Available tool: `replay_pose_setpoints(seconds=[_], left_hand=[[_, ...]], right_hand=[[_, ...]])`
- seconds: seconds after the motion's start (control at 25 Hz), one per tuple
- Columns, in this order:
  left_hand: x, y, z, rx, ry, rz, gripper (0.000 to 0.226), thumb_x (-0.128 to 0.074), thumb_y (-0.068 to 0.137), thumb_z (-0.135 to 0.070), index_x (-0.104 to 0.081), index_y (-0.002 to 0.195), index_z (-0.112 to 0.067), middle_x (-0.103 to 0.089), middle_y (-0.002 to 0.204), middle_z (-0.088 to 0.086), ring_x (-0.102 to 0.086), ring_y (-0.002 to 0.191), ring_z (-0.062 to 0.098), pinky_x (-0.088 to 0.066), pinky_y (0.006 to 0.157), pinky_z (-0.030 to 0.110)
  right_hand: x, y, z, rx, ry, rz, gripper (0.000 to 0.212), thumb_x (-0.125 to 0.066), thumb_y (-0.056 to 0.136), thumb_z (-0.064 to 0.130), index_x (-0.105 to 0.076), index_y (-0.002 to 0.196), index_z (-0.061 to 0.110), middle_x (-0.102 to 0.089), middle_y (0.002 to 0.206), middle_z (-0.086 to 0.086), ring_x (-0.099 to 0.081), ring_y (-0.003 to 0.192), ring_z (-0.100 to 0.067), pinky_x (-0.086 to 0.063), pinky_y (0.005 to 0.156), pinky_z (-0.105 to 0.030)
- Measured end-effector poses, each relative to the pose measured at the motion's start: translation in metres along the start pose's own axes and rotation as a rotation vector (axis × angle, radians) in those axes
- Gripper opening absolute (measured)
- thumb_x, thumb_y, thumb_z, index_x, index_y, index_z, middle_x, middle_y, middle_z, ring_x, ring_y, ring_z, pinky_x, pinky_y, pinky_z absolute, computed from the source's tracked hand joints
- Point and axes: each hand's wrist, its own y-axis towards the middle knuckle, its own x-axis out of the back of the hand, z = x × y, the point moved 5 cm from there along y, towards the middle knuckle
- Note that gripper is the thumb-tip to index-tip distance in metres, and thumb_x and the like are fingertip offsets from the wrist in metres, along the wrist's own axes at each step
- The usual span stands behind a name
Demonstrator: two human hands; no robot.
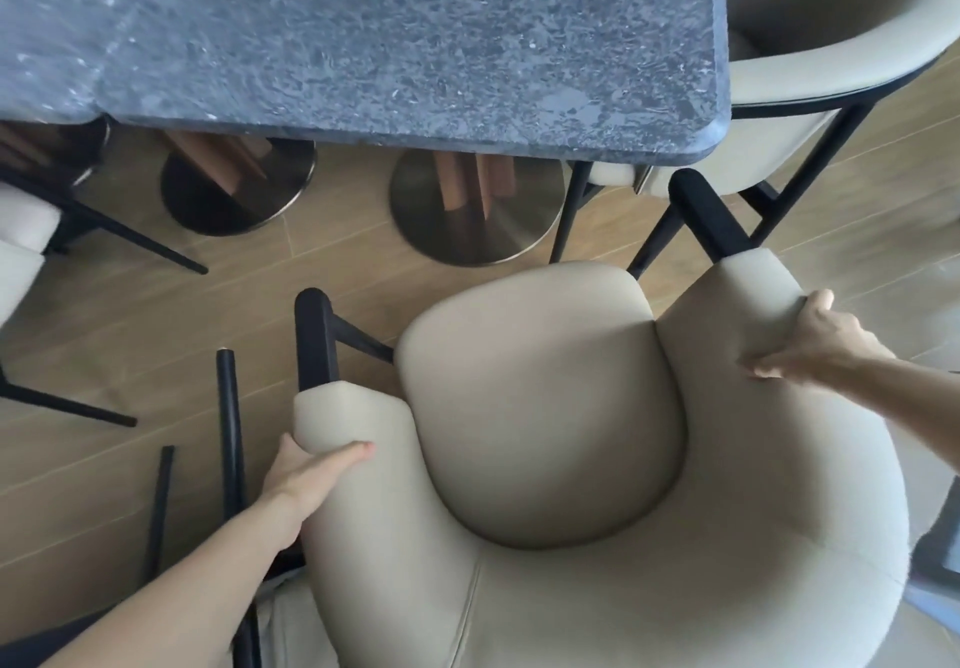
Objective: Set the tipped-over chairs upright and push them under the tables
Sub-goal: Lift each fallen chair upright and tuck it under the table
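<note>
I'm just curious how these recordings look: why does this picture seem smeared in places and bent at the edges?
Head view: motion blur smears the stone tabletop and the round table bases; the left hand and right hand on the cream chair are soft too. The wide-angle lens bows the table edge and chair legs. Lighting is soft and even, with a faint sheen on the tabletop.

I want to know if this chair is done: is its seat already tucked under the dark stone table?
No: the chair held by the left hand and right hand stands short of the table, floor showing between them.
</note>
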Motion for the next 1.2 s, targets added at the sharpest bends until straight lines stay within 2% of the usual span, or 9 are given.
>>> replay_pose_setpoints(seconds=[0.12,0.28,0.4,0.56,0.68,0.8,0.88,1.04,1.2], left_hand=[[0.018,0.009,0.0,-0.024,-0.006,0.043,0.097,-0.09,0.033,-0.052,-0.046,0.115,-0.023,-0.065,0.109,0.001,-0.065,0.094,0.024,-0.054,0.083,0.042],[0.042,0.015,-0.01,-0.123,0.055,0.105,0.093,-0.092,0.046,-0.046,-0.045,0.122,-0.02,-0.064,0.117,0.005,-0.064,0.099,0.025,-0.052,0.094,0.047],[0.076,0.015,-0.051,-0.231,0.153,0.089,0.089,-0.093,0.06,-0.042,-0.042,0.129,-0.017,-0.059,0.127,0.006,-0.06,0.11,0.029,-0.049,0.099,0.047],[0.11,0.023,-0.108,-0.322,0.268,0.064,0.093,-0.092,0.064,-0.041,-0.039,0.135,-0.014,-0.055,0.134,0.009,-0.055,0.12,0.033,-0.046,0.103,0.049],[0.133,0.041,-0.13,-0.339,0.331,0.068,0.103,-0.093,0.059,-0.045,-0.038,0.14,-0.014,-0.056,0.136,0.011,-0.055,0.121,0.036,-0.045,0.105,0.054],[0.149,0.058,-0.144,-0.315,0.342,0.103,0.122,-0.094,0.035,-0.056,-0.043,0.14,-0.019,-0.061,0.128,0.01,-0.061,0.112,0.035,-0.048,0.1,0.057],[0.158,0.075,-0.146,-0.301,0.315,0.118,0.129,-0.096,0.025,-0.059,-0.046,0.138,-0.021,-0.063,0.126,0.01,-0.063,0.11,0.036,-0.049,0.098,0.059],[0.165,0.098,-0.158,-0.304,0.279,0.091,0.124,-0.093,0.028,-0.058,-0.045,0.136,-0.019,-0.064,0.123,0.01,-0.065,0.106,0.034,-0.052,0.095,0.057],[0.159,0.111,-0.17,-0.308,0.264,0.08,0.11,-0.09,0.038,-0.054,-0.044,0.131,-0.018,-0.062,0.122,0.008,-0.063,0.107,0.032,-0.051,0.097,0.053]], right_hand=[[0.001,-0.027,0.0,-0.036,-0.02,-0.023,0.079,-0.088,0.065,0.032,-0.026,0.109,0.008,-0.048,0.079,-0.013,-0.055,0.081,-0.035,-0.048,0.065,-0.039],[0.001,-0.068,-0.006,-0.095,0.022,-0.05,0.075,-0.087,0.067,0.027,-0.027,0.107,0.006,-0.05,0.081,-0.015,-0.057,0.083,-0.037,-0.053,0.072,-0.044],[0.004,-0.101,-0.009,-0.137,0.096,-0.018,0.081,-0.089,0.067,0.028,-0.029,0.116,0.002,-0.056,0.093,-0.021,-0.059,0.094,-0.04,-0.051,0.072,-0.044],[-0.018,-0.128,0.0,-0.193,0.211,0.027,0.085,-0.091,0.066,0.032,-0.028,0.115,0.003,-0.049,0.1,-0.018,-0.057,0.105,-0.041,-0.044,0.072,-0.041],[-0.033,-0.127,0.031,-0.182,0.26,0.072,0.08,-0.089,0.065,0.033,-0.027,0.107,0.007,-0.053,0.103,-0.016,-0.058,0.104,-0.037,-0.047,0.075,-0.041],[-0.039,-0.118,0.061,-0.197,0.273,0.081,0.075,-0.087,0.064,0.03,-0.027,0.105,0.01,-0.048,0.084,-0.006,-0.057,0.094,-0.032,-0.046,0.073,-0.037],[-0.039,-0.11,0.082,-0.192,0.265,0.095,0.073,-0.085,0.064,0.029,-0.027,0.105,0.011,-0.044,0.078,-0.004,-0.054,0.085,-0.03,-0.044,0.07,-0.035],[-0.032,-0.092,0.113,-0.161,0.283,0.079,0.075,-0.086,0.062,0.031,-0.027,0.105,0.012,-0.046,0.081,-0.004,-0.052,0.084,-0.03,-0.047,0.071,-0.037],[-0.036,-0.082,0.116,-0.188,0.228,0.041,0.076,-0.087,0.062,0.033,-0.027,0.103,0.011,-0.055,0.094,-0.011,-0.054,0.085,-0.032,-0.052,0.074,-0.041]])
